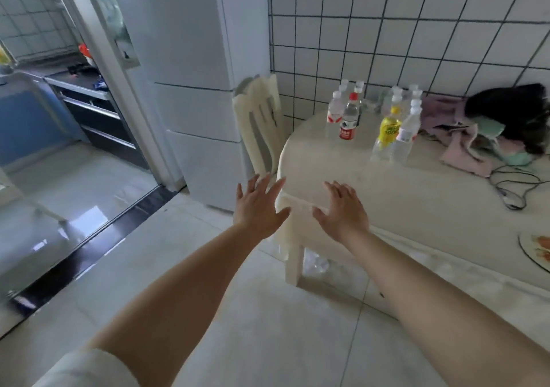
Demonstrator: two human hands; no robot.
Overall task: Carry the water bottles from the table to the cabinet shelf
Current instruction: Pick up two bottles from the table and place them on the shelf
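Head view: the left hand (258, 205) and right hand (342, 208) both reach out with fingers spread wide, holding nothing. Roughly eight water bottles (348, 117), blurred together, stand at the back of the table (416, 184).

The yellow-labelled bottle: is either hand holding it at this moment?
No: the yellow-labelled bottle stands on the table, while the left hand and right hand reach out open and empty.

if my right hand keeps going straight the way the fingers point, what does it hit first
Probably nothing at once: the right hand hangs open over bare table. Further along, the red-labelled bottle looks first in line, though depth is hard to judge.
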